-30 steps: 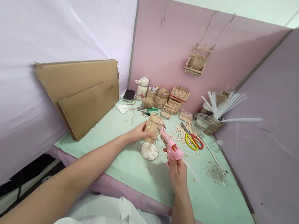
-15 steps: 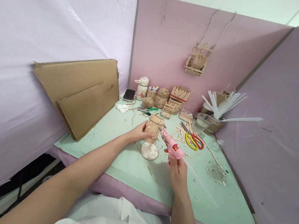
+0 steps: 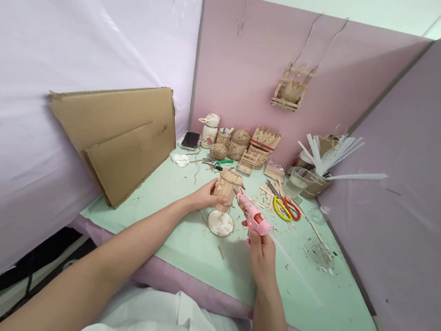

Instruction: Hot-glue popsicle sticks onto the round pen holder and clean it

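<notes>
My left hand (image 3: 206, 195) is closed around a small cup made of wooden craft sticks (image 3: 226, 187), held up over the table. In my right hand (image 3: 262, 247) is a pink hot glue gun (image 3: 253, 213), gripped by its handle. Its nozzle points up and left, at the right side of the stick cup; whether it touches cannot be made out. A clear glue stick (image 3: 292, 264) trails from the gun's back. Just below the cup lies a round white dish (image 3: 220, 224) with small wooden bits in it.
Yellow and red-handled scissors (image 3: 287, 209) and loose craft sticks (image 3: 267, 197) lie to the right. Behind stand a twine ball (image 3: 218, 151), a bottle (image 3: 209, 132), a plastic cup (image 3: 298, 182) and glue sticks (image 3: 331, 157). Cardboard (image 3: 127, 144) leans at left; a stick swing (image 3: 292, 91) hangs at the back.
</notes>
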Demonstrator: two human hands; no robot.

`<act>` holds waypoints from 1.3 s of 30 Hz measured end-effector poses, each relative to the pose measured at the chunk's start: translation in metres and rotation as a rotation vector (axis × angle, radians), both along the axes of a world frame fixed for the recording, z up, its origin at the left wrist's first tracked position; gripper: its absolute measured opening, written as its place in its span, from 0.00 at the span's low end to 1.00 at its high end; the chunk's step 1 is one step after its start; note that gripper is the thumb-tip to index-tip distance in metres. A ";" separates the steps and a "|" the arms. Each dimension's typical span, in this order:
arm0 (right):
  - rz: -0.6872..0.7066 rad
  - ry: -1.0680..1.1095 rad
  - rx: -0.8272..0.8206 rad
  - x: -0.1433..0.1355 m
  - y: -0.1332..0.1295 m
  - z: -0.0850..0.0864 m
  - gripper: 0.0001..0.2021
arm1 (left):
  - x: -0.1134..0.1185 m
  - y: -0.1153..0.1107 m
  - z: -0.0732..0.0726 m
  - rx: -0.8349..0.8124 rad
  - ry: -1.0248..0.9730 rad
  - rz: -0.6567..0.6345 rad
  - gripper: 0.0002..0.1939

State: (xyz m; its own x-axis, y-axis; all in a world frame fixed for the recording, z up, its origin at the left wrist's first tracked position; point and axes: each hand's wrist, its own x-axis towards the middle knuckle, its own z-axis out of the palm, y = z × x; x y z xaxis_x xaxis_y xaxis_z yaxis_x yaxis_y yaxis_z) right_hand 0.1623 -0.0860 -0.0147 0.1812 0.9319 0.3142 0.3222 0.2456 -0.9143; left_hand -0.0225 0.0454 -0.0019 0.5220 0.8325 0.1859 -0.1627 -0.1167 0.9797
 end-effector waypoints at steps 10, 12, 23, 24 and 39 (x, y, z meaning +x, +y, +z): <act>0.001 -0.021 0.016 0.001 0.001 -0.002 0.24 | 0.000 -0.001 0.002 0.004 0.007 0.002 0.37; 0.001 -0.024 0.018 0.001 0.001 -0.002 0.24 | 0.000 -0.001 0.001 0.001 0.012 0.007 0.37; -0.001 -0.021 0.011 0.001 0.001 -0.002 0.25 | 0.000 -0.001 0.001 -0.012 0.020 0.009 0.38; -0.005 -0.025 0.012 0.001 0.001 -0.002 0.25 | 0.000 -0.001 0.001 -0.012 0.021 0.010 0.39; -0.004 -0.013 -0.016 0.001 0.000 -0.001 0.27 | 0.000 -0.003 0.003 0.005 0.012 -0.001 0.37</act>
